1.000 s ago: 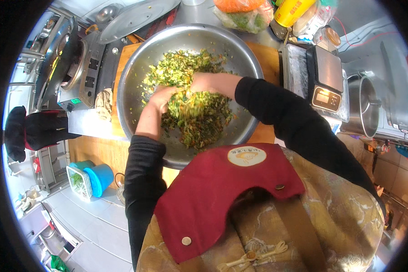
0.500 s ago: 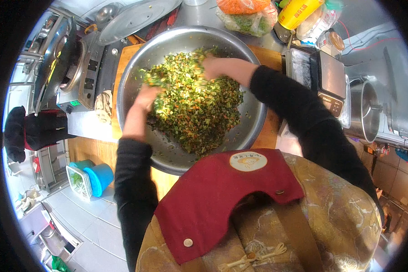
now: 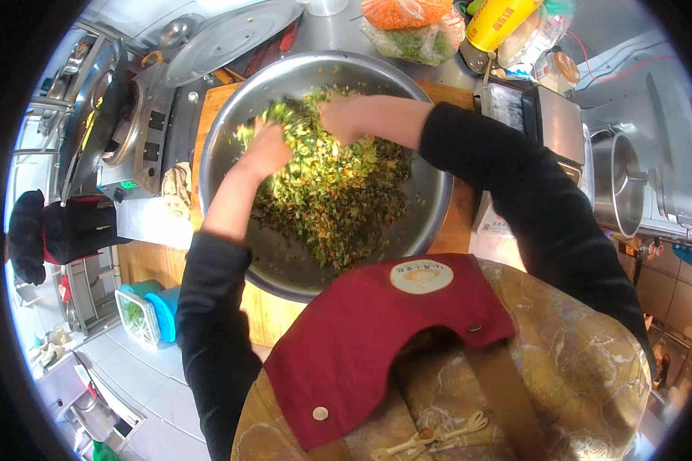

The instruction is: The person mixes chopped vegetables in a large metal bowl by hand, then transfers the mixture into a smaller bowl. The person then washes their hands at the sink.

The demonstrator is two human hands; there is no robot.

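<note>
A wide steel bowl (image 3: 427, 223) holds a heap of finely chopped vegetables (image 3: 338, 207), mostly green with orange and pale bits. My left hand (image 3: 269, 150) is curled into the left side of the heap, with greens gathered at its fingers. At the far side of the heap, my right hand (image 3: 344, 119) is bent with knuckles up, closed on the mix. Most of the fingertips on both hands are sunk in the vegetables and blurred by motion. The two hands are close together but apart.
Beneath the bowl lies a wooden board (image 3: 457, 100). A kitchen scale (image 3: 559, 123) and a steel pot (image 3: 619, 184) stand to the right. Bagged vegetables (image 3: 411, 34) sit behind, near a large lid (image 3: 234, 42). On the left are a burner (image 3: 134, 131) and another person (image 3: 69, 230).
My left hand has moved up and right, further into the heap. The right hand has shifted slightly left. Both hands are now closer together, and vegetables at the far side have been stirred.
</note>
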